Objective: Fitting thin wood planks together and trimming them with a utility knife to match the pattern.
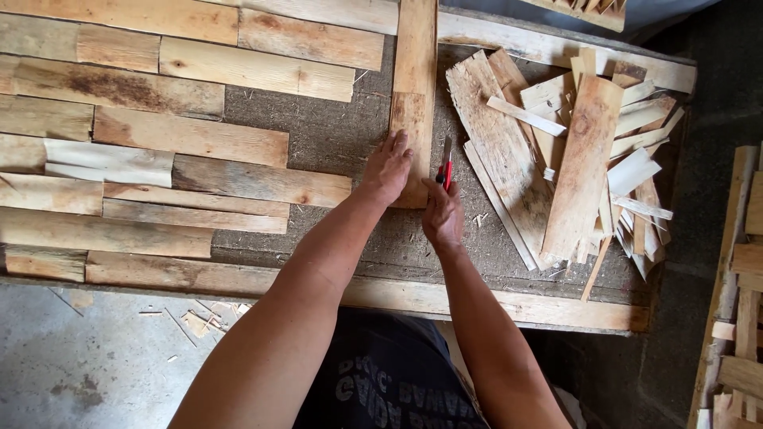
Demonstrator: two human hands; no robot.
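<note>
Wood fills the view. Nearest, a frame rail (493, 302) runs along the bench edge; just beyond it the right hand (443, 214) is clenched round a red knife (447, 168), its blade held against the right edge of an upright plank (415, 103). The left hand (389, 168) is laid flat and released on the plank's lower end, pressing it to the board (334, 135) beneath.

The plank is judged stiff, light and dry, rough enough not to slip, yet likely to split along the grain near its edge; it is best held as now, palm flat near the cut, fingers kept off the blade's line. The knife is slim and needs a firm grip on its handle.

To the left, rows of slats (159, 135) are fitted edge to edge. Further right lies a loose pile of offcuts (572, 159), thin and easily snapped.

The knife's tip and much of its handle are covered by the fist, so blade depth cannot be told. The plank's top is cut off by the frame, as is 1 stack at far right (739, 318). What lies under the offcuts is hidden
</note>
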